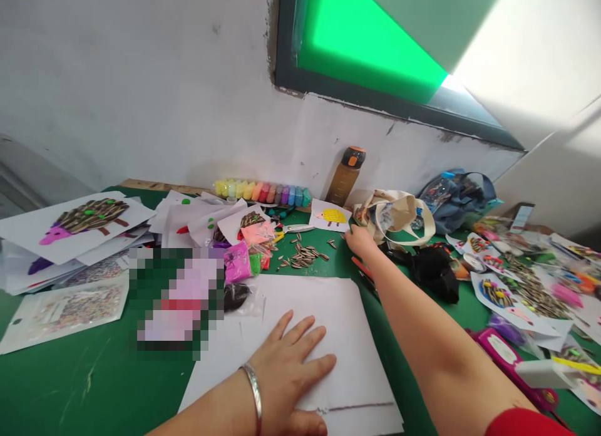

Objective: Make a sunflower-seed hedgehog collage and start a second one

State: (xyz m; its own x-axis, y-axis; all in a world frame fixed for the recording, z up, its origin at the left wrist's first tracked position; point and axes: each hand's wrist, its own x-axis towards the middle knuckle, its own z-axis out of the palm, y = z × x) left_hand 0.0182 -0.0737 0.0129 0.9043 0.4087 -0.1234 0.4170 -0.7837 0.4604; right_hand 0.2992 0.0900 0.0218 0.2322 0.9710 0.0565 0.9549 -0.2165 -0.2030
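Observation:
My left hand (295, 367), with a silver bangle at the wrist, lies flat with spread fingers on a stack of white paper (323, 304). My right hand (360, 240) reaches far forward, beside the right edge of a small card with a yellow hedgehog picture (331, 215). Its fingertips are small and partly hidden, so whether they hold anything is unclear. Just left of it are scattered striped seeds (305, 255). Under the right forearm lies an orange-handled tool (364, 270). Scissors (298, 227) rest behind the seeds.
Colored clay packs (263, 192) and a brown bottle (346, 176) stand by the wall. Hedgehog pictures (89, 217) are piled left, near a bead packet (70, 307). A cream bag (399, 213), a black cloth item (434, 270) and a magenta device (511, 367) are at right.

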